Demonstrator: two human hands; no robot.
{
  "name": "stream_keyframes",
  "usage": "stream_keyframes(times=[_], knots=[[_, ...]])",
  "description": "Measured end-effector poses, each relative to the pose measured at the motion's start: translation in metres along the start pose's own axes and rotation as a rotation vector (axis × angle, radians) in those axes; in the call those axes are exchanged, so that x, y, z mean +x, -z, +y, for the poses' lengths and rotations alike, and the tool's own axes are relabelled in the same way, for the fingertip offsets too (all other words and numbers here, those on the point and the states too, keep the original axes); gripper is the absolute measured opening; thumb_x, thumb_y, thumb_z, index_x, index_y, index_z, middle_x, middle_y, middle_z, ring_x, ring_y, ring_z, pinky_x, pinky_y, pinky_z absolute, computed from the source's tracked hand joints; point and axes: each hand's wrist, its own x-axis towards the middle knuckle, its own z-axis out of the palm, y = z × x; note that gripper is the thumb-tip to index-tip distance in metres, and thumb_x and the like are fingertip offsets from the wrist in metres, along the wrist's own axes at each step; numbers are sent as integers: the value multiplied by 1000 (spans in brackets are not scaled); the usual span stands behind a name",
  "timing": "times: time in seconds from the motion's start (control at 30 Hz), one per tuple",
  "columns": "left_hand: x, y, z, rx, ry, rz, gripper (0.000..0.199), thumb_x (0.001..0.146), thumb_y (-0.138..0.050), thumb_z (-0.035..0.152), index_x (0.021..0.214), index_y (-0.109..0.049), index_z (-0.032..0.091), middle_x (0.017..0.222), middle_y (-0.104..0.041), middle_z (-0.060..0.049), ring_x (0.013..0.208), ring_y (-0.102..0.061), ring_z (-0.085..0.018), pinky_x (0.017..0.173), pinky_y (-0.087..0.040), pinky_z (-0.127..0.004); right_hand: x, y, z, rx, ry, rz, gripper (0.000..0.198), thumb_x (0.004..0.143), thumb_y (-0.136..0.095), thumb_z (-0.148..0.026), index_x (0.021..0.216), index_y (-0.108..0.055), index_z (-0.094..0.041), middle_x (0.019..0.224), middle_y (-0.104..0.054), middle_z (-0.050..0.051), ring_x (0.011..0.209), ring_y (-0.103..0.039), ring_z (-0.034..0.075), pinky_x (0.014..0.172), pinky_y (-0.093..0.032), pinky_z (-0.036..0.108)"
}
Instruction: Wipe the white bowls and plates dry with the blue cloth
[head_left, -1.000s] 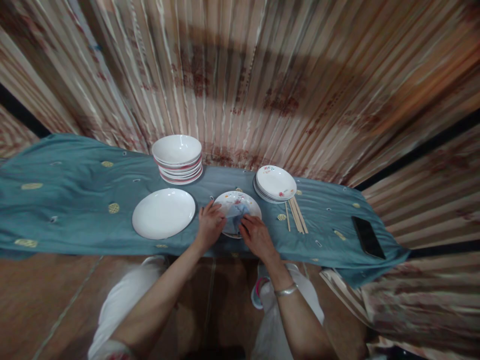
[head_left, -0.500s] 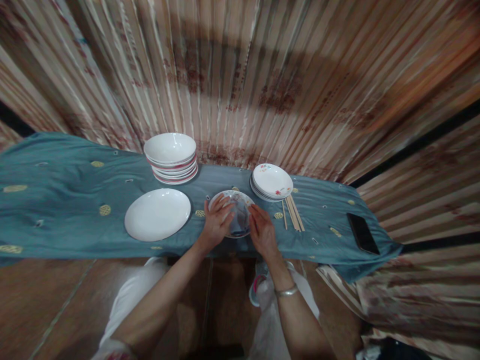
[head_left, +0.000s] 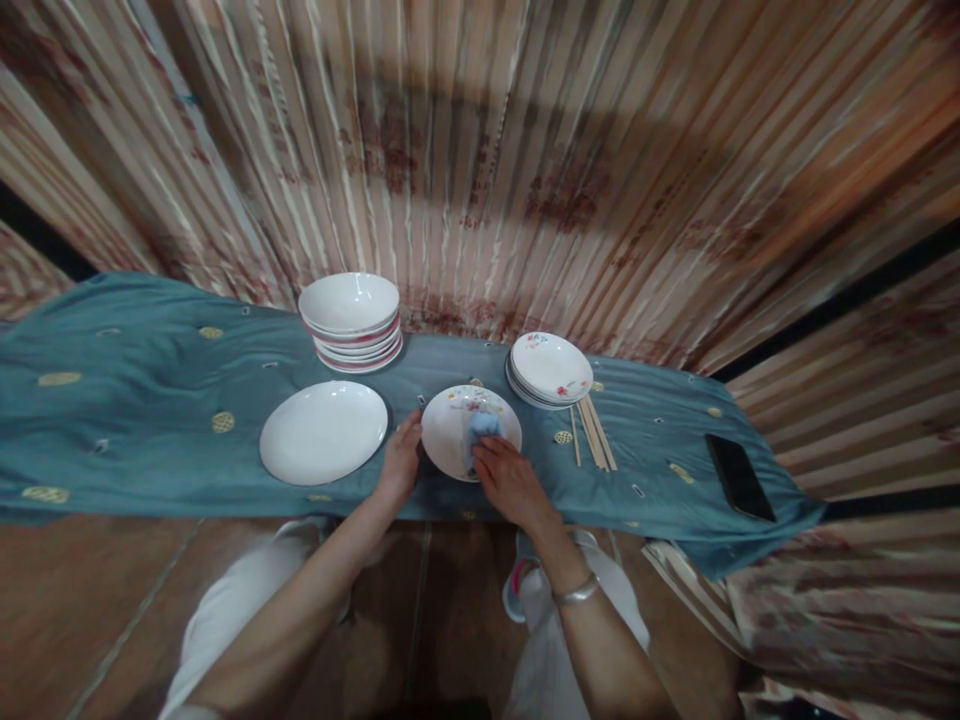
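Observation:
A white plate with small painted flowers [head_left: 446,445] lies in front of me. My right hand [head_left: 511,480] is closed on a crumpled light-blue cloth [head_left: 485,426] and presses it onto the plate's inner surface, right of the middle. My left hand [head_left: 402,462] is at the plate's left rim, fingers stretched out alongside it; whether they touch the rim I cannot tell. To the left of that hand lies a plain white oval plate [head_left: 324,435].
Behind the oval plate stands a stack of white bowls with red bands [head_left: 351,305]. A stack of flowered plates [head_left: 553,366] is at the back right, with several wooden chopsticks [head_left: 596,435] in front. A black phone [head_left: 739,477] lies near the right end of the teal tablecloth [head_left: 165,440].
My left hand has moved left, off the plate's surface to its rim. My right hand has gone from the right rim onto the plate, and the cloth is now bunched under its fingers.

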Motion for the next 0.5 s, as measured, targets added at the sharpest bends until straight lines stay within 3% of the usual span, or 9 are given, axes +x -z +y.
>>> stream_keyframes(times=[0.1, 0.27, 0.5], knots=[[-5, -2, 9, -31, 90, -3, 52, 81, -61, 47, 124, -66, 18, 130, -68, -11, 118, -64, -29, 101, -50, -45, 0, 1, -5, 38, 14, 4, 31, 97, -45, -20, 107, -73, -18, 120, -71, 13, 119, -62, 25, 107, -49, 44], [-8, -7, 19, -41, 99, -97, 56, 75, -66, 50, 120, -68, 17, 120, -73, -11, 110, -66, -30, 95, -52, -43, 1, -2, -14, 133, 57, -11, 32, 98, -44, -22, 100, -76, -20, 118, -73, 10, 118, -63, 23, 105, -50, 42], [-7, -5, 11, -77, 81, -70, 52, 74, -66, 43, 120, -69, 18, 125, -71, -10, 114, -65, -29, 101, -49, -45, 16, -6, -25, 242, 100, -48, 33, 97, -43, -19, 102, -75, -18, 116, -73, 10, 115, -65, 20, 104, -51, 36]])
